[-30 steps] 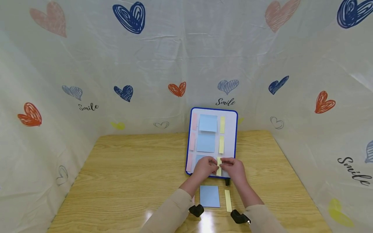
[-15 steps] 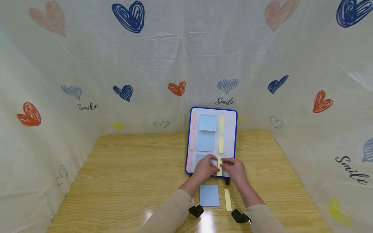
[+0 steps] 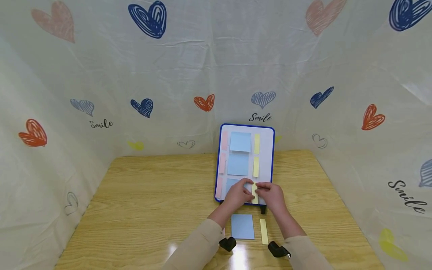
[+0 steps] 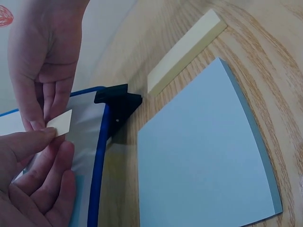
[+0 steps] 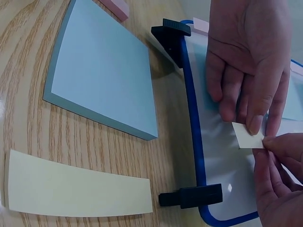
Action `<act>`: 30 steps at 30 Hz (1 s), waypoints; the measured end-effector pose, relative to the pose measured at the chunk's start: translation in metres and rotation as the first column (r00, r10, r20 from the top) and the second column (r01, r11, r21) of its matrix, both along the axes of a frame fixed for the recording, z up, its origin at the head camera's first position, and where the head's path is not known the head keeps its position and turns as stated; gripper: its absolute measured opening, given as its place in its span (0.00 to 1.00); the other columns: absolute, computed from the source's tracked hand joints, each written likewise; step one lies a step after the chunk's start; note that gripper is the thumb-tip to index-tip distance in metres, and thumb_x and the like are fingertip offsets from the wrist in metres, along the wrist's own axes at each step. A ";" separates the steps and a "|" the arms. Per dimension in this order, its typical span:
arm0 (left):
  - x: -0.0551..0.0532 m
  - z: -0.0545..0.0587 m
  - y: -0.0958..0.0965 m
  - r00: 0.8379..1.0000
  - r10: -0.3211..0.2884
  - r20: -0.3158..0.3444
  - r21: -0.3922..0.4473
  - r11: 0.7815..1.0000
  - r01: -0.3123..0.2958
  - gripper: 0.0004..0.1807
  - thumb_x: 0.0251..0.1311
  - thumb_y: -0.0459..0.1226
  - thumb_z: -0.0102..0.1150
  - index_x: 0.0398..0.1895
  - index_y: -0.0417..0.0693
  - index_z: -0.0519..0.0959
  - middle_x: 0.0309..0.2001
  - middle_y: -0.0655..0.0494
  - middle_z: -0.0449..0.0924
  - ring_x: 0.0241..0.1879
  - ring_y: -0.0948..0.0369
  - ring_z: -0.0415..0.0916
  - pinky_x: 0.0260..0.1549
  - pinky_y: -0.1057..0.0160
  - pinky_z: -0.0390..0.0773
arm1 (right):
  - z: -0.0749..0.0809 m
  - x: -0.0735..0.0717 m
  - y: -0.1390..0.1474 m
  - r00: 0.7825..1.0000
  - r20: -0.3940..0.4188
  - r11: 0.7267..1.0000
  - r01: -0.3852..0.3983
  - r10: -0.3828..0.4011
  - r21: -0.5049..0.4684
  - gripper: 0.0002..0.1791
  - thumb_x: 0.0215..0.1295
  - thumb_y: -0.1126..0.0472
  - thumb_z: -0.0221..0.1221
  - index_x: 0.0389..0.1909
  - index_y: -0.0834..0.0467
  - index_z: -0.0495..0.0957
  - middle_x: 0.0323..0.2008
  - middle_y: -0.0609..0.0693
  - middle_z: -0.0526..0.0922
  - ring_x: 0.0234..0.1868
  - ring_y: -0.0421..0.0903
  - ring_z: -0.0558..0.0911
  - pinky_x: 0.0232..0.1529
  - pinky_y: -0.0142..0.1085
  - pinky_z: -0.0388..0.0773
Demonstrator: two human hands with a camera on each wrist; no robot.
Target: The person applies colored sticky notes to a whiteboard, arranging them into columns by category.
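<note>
A narrow yellow sticky note (image 3: 255,199) lies upright against the lower right of a small blue-framed whiteboard (image 3: 266,150). My left hand (image 3: 237,195) pinches its left side, and the thumb (image 4: 35,142) overlaps the paper in the left wrist view. From the other side my right hand (image 3: 273,195) pinches the same strip. Above it on the board are two more yellow strips in a column. Blue square notes (image 3: 238,165) fill the middle column, the lowest partly hidden by my left hand. Pink strips (image 3: 222,163) run down the left side.
On the table before the board lie a blue sticky-note pad (image 3: 242,226) and a yellow strip pad (image 3: 264,231). A pink pad (image 5: 115,7) is mostly hidden behind my left forearm. Black feet (image 5: 201,195) support the board. A heart-printed curtain (image 3: 182,75) surrounds the table.
The pinched yellow strip has shifted slightly to the right on the board. My left index finger has risen a little along it. My right hand has hardly moved.
</note>
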State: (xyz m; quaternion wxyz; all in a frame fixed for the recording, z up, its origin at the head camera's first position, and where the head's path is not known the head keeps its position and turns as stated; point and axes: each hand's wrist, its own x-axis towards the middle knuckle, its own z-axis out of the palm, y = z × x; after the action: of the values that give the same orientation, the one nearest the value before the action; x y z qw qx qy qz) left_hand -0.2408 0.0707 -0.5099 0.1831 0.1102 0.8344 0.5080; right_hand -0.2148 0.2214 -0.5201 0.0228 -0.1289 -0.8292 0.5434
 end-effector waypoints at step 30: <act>-0.001 -0.002 0.002 1.000 0.020 0.016 -0.030 0.999 -0.019 0.25 0.55 0.30 0.69 0.56 0.54 0.75 0.23 0.60 0.79 0.25 0.56 0.81 0.22 0.64 0.75 | -0.006 0.004 0.001 1.000 -0.020 0.999 -0.021 0.022 0.039 0.18 0.58 0.69 0.66 0.51 0.65 0.81 0.33 0.53 0.73 0.33 0.49 0.70 0.26 0.30 0.70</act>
State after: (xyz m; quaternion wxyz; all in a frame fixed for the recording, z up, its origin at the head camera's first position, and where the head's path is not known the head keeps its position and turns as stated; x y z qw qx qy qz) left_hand -0.2417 0.0730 -0.5122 0.1867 0.0950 0.8413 0.4984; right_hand -0.2113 0.2225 -0.5265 0.0280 -0.1137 -0.8408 0.5286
